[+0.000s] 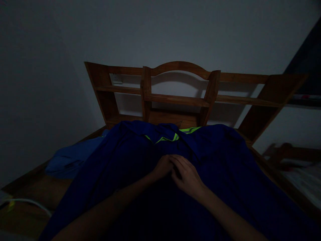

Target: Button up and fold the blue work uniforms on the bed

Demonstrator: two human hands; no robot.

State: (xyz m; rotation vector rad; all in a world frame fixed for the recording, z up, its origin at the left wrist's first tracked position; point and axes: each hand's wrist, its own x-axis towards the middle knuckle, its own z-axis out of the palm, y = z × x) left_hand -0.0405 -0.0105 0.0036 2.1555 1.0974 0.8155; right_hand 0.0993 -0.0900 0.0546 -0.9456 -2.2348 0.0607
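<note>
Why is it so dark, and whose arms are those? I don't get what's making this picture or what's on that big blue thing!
There's no robot here, just a person with two bare hands. A camera on their head looks forward and down, so you see roughly what they see. The room is dimly lit.

The left hand and right hand meet over a big dark blue cloth with a bright yellow-green stripe. It's too dark to tell whether the fingers hold anything. A lighter blue cloth lies to the left, and a wooden shelf frame stands behind.
</note>
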